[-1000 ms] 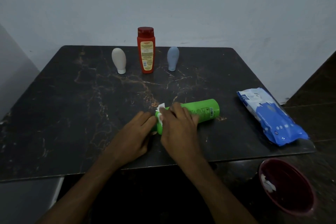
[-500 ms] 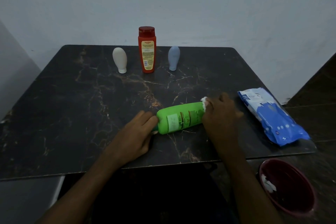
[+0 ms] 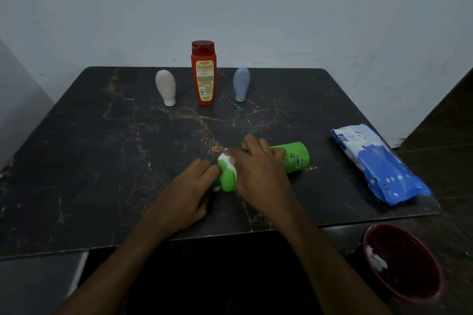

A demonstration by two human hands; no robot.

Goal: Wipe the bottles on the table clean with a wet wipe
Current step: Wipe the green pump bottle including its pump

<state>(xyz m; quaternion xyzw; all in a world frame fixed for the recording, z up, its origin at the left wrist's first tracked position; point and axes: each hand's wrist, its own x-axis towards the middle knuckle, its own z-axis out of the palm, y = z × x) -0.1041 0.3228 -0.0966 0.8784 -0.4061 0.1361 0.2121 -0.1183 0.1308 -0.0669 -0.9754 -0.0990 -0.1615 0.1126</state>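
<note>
A green bottle (image 3: 294, 157) lies on its side on the dark marble table (image 3: 102, 161), near the front edge. My right hand (image 3: 258, 169) covers its middle and presses a white wet wipe (image 3: 227, 161) against its left part. My left hand (image 3: 189, 192) steadies the bottle's left end with its fingertips. At the back of the table stand a white bottle (image 3: 165, 87), a red bottle (image 3: 203, 73) and a pale blue bottle (image 3: 241, 84), all upright.
A blue and white pack of wet wipes (image 3: 378, 166) lies at the table's right edge. A dark red bin (image 3: 404, 261) with used white wipes sits on the floor at the front right. A plain wall rises behind the table.
My right hand slid the wipe from the bottle's right end back to its left part. The bottle turned a little under it. My left hand stayed at the left end.
</note>
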